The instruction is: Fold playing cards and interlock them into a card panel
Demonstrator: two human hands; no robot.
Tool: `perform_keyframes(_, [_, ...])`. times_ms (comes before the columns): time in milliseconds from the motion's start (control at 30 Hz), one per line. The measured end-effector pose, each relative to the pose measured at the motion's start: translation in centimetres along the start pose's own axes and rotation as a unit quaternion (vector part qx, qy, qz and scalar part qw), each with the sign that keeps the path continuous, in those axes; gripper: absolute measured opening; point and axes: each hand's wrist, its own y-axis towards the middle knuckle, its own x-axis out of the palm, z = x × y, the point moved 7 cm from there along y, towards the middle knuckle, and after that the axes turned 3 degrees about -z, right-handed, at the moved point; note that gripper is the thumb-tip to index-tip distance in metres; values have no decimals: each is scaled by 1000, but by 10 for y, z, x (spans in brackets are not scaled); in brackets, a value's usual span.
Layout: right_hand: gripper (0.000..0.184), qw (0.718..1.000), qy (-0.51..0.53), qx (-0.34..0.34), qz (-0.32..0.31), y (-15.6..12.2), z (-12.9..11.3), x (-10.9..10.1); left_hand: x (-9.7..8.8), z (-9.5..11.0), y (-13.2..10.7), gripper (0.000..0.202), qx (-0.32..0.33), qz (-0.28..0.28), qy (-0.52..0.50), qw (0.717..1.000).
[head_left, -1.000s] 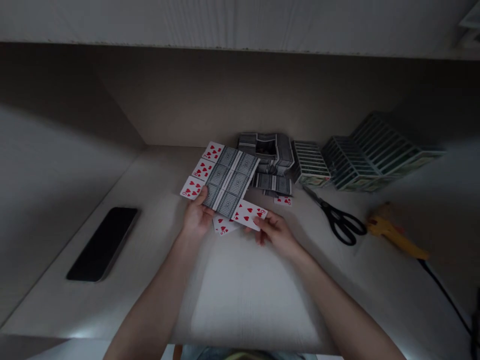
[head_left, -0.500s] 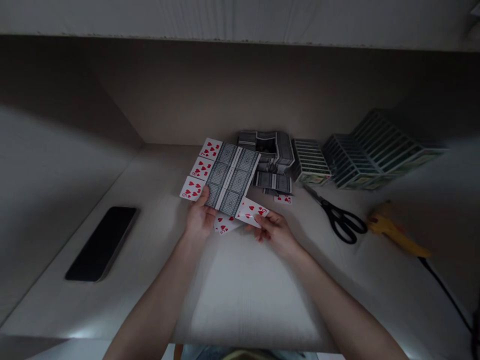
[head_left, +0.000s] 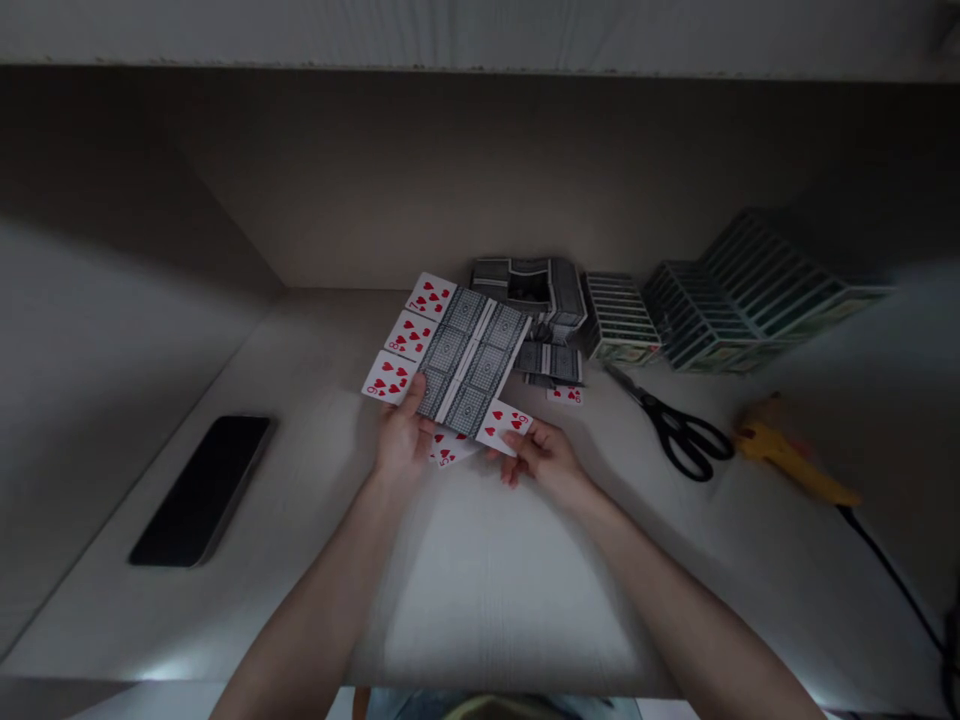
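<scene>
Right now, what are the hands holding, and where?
Joined playing cards: the left hand holds their lower-left edge, the right hand the heart card at their lower right.

We hold playing cards (head_left: 463,365) in a tilted block: grey patterned backs in the middle, the 7, 8 and 9 of hearts face-up along its left edge.

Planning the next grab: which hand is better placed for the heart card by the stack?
Probably the right hand: it sits nearer the heart card, while the left hand is farther off, holding the cards.
</scene>
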Motion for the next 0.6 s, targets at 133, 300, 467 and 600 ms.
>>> perform_keyframes(133, [28,1000,7,-2,-4,-1,-2,3,2,-1,-2,29,7,-15,17,1000])
perform_keyframes(300, [28,1000,11,2,-13,-1,-3,6,6,-1,-4,29,22,-44,21,999])
perform_keyframes(467, [28,1000,-1,8,-27,-1,-3,8,5,-2,-3,26,16,-43,29,999])
perform_keyframes(600, [30,999,-37,-17,-32,0,-2,9,5,6,-2,25,10,-34,25,999])
